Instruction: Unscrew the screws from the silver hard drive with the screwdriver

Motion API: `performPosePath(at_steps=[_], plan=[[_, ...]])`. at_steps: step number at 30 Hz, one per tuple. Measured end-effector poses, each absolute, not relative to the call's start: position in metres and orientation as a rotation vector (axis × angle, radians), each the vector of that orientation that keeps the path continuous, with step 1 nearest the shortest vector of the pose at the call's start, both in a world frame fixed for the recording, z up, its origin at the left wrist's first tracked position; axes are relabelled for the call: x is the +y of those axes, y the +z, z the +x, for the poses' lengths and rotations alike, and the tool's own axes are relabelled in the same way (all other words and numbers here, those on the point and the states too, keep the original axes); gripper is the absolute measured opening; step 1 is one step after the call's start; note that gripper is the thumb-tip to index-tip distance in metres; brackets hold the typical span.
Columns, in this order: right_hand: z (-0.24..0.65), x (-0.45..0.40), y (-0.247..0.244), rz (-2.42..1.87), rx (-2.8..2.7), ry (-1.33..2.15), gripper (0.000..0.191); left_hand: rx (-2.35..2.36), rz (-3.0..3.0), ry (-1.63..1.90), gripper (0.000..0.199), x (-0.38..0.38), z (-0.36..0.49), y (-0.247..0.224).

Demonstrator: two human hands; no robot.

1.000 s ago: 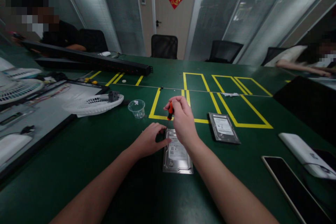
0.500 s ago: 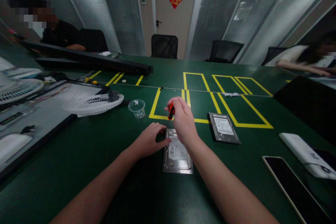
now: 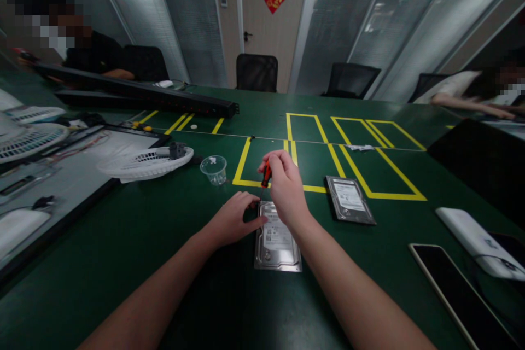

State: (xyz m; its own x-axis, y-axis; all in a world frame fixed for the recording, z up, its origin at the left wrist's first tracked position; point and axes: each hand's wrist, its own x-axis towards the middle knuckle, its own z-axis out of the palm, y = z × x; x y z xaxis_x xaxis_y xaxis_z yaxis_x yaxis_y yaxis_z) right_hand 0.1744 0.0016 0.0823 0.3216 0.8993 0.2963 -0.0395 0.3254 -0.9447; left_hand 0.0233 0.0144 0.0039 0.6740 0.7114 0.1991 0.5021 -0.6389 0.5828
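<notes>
A silver hard drive (image 3: 278, 243) lies label up on the green table (image 3: 197, 306). My right hand (image 3: 283, 180) is closed round a red and black screwdriver (image 3: 266, 174), held upright, its thin shaft pointing down at the drive's far left corner. Beside that corner is my left hand (image 3: 235, 217), its thumb on the label and its fingertips at the drive's far left edge. Its fingers rest against the drive. Right of my hands lies a second hard drive (image 3: 350, 199). A clear plastic cup (image 3: 214, 169) stands to the left.
White fan grilles (image 3: 150, 161) and a large flat panel (image 3: 74, 175) occupy the left. A phone (image 3: 463, 295) and a white power bank (image 3: 479, 240) lie at right. Long black bars (image 3: 139, 90) are farther back. Two people sit across the table.
The screwdriver in my right hand has turned and tilted slightly, with its shaft now easier to see. My left hand and the drive stay in place.
</notes>
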Motion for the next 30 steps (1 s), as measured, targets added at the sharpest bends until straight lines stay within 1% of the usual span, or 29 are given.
performPosePath(at_steps=[6,12,24,30], plan=[[0.174,-0.001,0.084,-1.058,-1.064,0.795,0.017,0.944,2.401,0.577,0.027,0.014,0.024,0.004],[0.176,0.001,0.080,-1.079,-1.103,0.775,0.026,0.943,2.402,0.566,0.028,0.014,0.024,0.005],[0.176,-0.001,0.086,-1.124,-1.097,0.730,0.019,0.938,2.411,0.560,0.027,0.014,0.023,0.004],[0.175,-0.003,0.087,-1.103,-1.092,0.760,0.015,0.940,2.408,0.561,0.027,0.014,0.023,0.005]])
